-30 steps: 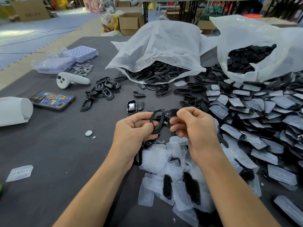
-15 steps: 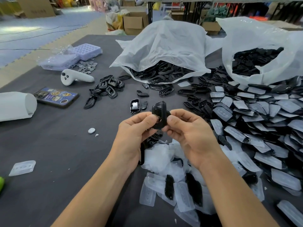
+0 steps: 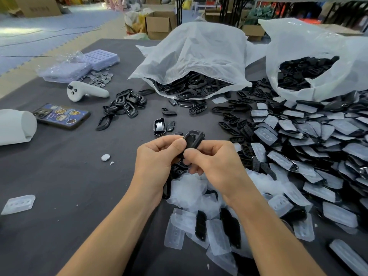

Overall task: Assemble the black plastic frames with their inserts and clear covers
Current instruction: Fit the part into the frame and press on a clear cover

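While both hands work together above the table (image 3: 59, 176), the left hand (image 3: 157, 158) and right hand (image 3: 215, 162) each pinch the black frame (image 3: 194, 139), which tilts up and away between the thumbs, equally near both, loose clear covers (image 3: 191, 188) lying just beneath.

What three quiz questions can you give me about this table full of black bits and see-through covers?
1. True or false: the left hand and the right hand both hold one black frame.
2. What lies just beyond the phone? A) white controller B) scissors C) mug
3. How many white plastic bags hold black parts?

Key: 1 true; 2 A; 3 two.
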{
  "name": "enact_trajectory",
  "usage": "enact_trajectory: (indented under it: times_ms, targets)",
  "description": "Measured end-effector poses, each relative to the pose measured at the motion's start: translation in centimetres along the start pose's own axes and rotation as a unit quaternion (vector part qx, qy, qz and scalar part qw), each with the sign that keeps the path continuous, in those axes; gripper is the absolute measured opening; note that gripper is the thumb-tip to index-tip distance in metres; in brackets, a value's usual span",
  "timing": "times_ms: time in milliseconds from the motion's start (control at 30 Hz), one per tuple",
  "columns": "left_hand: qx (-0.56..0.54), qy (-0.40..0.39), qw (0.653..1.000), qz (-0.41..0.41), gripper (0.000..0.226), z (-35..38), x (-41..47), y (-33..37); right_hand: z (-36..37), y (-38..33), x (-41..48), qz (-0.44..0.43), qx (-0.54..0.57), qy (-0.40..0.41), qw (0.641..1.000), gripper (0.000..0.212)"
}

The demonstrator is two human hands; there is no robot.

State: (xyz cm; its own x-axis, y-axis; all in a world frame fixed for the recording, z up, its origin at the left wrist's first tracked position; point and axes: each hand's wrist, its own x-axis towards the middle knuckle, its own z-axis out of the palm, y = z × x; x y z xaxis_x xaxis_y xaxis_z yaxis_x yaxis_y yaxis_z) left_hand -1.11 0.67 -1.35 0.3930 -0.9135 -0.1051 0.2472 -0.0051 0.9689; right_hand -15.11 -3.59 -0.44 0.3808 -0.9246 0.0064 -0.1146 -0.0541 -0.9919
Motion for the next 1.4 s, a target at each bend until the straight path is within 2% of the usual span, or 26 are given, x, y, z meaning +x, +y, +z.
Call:
enact_trajectory:
  times_ms: [133, 300, 433, 533, 633, 733, 800, 900, 967, 1067, 1167, 1267, 1400]
  targets:
    - [-0.025, 0.006, 1.000, 0.018, 0.008, 0.5, -0.1, 0.0, 0.0, 0.1, 0.0, 0.001, 0.071, 0.034, 0.997, 0.019]
    - [0.010, 0.013, 0.998, 0.060, 0.009, 0.5, -0.1, -0.4, 0.2, 0.3, 0.2, -0.011, 0.096, 0.030, 0.995, 0.019]
    - [0.035, -0.024, 0.992, 0.121, 0.014, 0.1, 0.1, -0.1, 0.5, 0.7, 0.3, -0.049, 0.066, 0.040, 0.996, 0.034]
    - [0.057, -0.036, 0.987, 0.147, 0.018, 0.2, 0.1, -0.1, 0.5, 1.1, 0.3, -0.042, 0.021, 0.058, 0.997, 0.026]
    - [0.117, -0.017, 0.981, 0.156, 0.021, 0.3, -0.1, -0.2, 0.6, 1.3, 0.2, -0.039, -0.017, 0.050, 0.998, 0.009]
    - [0.186, 0.044, 0.968, 0.163, 0.026, 0.2, -0.1, -0.4, 0.6, 1.0, 0.0, -0.047, -0.052, 0.043, 0.997, 0.010]
    - [0.231, 0.073, 0.955, 0.171, 0.023, 0.3, -0.3, -0.4, 0.2, 0.9, 0.1, -0.051, -0.024, 0.073, 0.996, 0.012]
    - [0.275, 0.057, 0.940, 0.194, 0.032, 0.4, -0.5, -0.3, -0.3, 0.8, 0.3, -0.047, 0.007, 0.104, 0.993, 0.018]
    - [0.264, 0.048, 0.943, 0.199, 0.028, 0.3, -0.4, -0.4, -0.2, 0.7, 0.2, -0.043, 0.000, 0.101, 0.994, 0.017]
    - [0.199, 0.030, 0.965, 0.167, 0.023, 0.0, 0.1, -0.5, -0.3, 0.4, 0.2, -0.038, 0.024, 0.100, 0.994, 0.016]
    - [0.107, -0.020, 0.986, 0.125, 0.035, -0.2, 0.4, -0.5, -0.2, 0.4, 0.3, -0.013, 0.107, 0.107, 0.988, 0.023]
    - [0.068, -0.048, 0.991, 0.103, 0.042, -0.2, 0.4, -0.5, 0.3, 0.4, 0.2, 0.030, 0.223, 0.101, 0.969, 0.034]
    - [0.039, -0.047, 0.993, 0.100, 0.044, -0.5, 0.7, -0.4, -0.3, -0.2, 0.0, 0.030, 0.215, 0.020, 0.976, 0.041]
